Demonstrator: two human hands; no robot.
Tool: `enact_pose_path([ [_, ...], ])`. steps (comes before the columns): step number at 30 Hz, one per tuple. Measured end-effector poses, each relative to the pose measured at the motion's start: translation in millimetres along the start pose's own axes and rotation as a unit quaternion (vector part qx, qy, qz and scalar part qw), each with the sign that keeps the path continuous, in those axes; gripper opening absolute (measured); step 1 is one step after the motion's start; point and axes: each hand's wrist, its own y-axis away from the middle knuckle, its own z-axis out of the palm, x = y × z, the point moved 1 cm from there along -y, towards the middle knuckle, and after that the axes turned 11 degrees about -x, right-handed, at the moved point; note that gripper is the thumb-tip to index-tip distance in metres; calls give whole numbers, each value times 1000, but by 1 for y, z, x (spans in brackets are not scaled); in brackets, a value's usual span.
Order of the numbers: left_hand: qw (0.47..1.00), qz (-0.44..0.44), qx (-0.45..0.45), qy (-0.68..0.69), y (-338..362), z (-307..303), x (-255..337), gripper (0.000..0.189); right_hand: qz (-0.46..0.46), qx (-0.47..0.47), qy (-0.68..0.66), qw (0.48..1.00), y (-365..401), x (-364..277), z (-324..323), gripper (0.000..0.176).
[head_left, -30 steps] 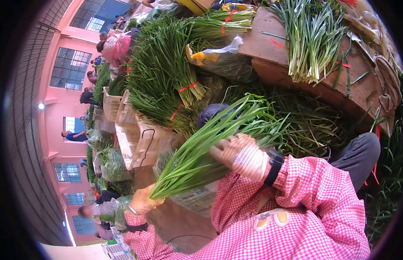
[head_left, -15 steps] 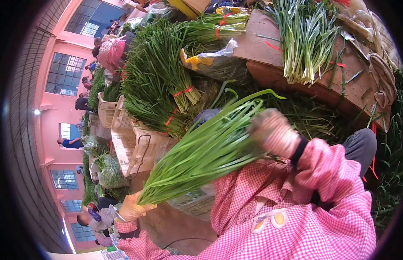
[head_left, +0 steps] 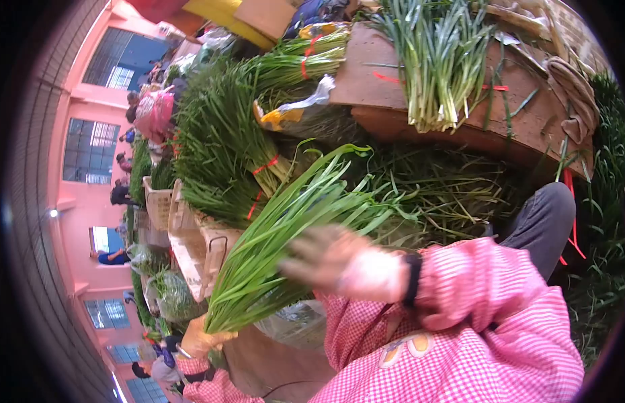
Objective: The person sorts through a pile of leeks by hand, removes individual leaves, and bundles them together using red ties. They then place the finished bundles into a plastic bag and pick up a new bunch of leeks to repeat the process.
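Observation:
My left hand (head_left: 203, 337), in a pale orange glove, is closed round one end of a bunch of garlic chives (head_left: 272, 242) with long flat green leaves. The leaves fan out from it toward the upper right. Over the near side of the bunch is my right hand (head_left: 329, 258), gloved and blurred by motion, its fingers stretched out and overlapping the leaves. A dark band circles my right wrist, below a pink checked sleeve.
Chives with pale stems (head_left: 440, 80) lie on a brown board (head_left: 373, 74). Tied bundles (head_left: 232, 134) with red bands are piled beyond my hands, near a white plastic crate (head_left: 191, 248). Loose leaves (head_left: 453, 188) cover the ground by my knee (head_left: 544, 221). Other people (head_left: 154, 114) are farther off.
My right hand has moved left and down along the bunch, from its far leaf end toward the middle, and its fingers have spread. My left hand keeps its grip, slightly lower in view.

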Motion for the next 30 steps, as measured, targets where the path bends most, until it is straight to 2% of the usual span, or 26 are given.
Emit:
enact_pose_path([
  [1, 1000, 6, -17, -1, 5, 0, 2, 49, -6, 14, 22, 1000, -10, -10, 10, 35],
  [3, 1000, 16, -20, 10, 15, -4, -1, 50, 75, -142, 33, 986, -12, -4, 31, 30],
  [4, 1000, 15, -13, 22, 21, -8, -5, 50, 99, -244, -39, 964, -14, 13, 15, 26],
  [5, 999, 13, -6, 36, 25, -11, -8, 50, 84, -167, -8, 982, 7, 33, 32, 19],
  [6, 999, 28, 12, 41, 26, -10, -8, 51, 104, -205, 0, 973, 20, 48, 9, 12],
  [7, 998, 25, 12, 56, 24, -12, -10, 51, 155, -291, 87, 940, 37, 71, 12, 8],
  [8, 997, 22, 11, 73, 21, -14, -13, 51, 177, -275, 94, 940, 48, 88, -12, 6],
  [9, 996, 19, 9, 88, 16, -16, -14, 52, 230, -264, 107, 931, 73, 111, -12, 7],
  [11, 996, 27, 1, 80, 4, -11, -8, 51, 242, -283, 168, 913, 88, 109, -45, 8],
  [13, 998, 25, -15, 50, -9, -15, -2, 51, 273, -311, 199, 889, 100, 120, -48, 9],
  [15, 997, 27, -3, 76, -12, -15, 6, 49, 315, -279, 183, 889, 112, 133, -57, 9],
  [17, 996, 30, -5, 85, -9, -21, 8, 48, 362, -291, 165, 870, 122, 136, -69, 9],
  [19, 997, 25, 4, 79, -9, -26, 5, 50, 423, -324, 152, 833, 132, 147, -67, 9],
  [20, 997, 28, 1, 78, -9, -30, 2, 51, 466, -401, 150, 775, 133, 155, -65, 9],
  [23, 995, 44, 10, 93, -5, -27, 8, 51, 500, -366, 132, 774, 145, 158, -77, 9],
  [27, 994, 47, 3, 97, -2, -36, -2, 49, 473, -226, 127, 842, 162, 160, -67, 18],
  [28, 994, 54, 8, 90, -2, -34, -1, 48, 453, -200, 74, 865, 156, 152, -66, 15],
  [30, 995, 47, -9, 82, -4, -41, -3, 47, 472, -183, -158, 848, 133, 124, -67, 11],
])
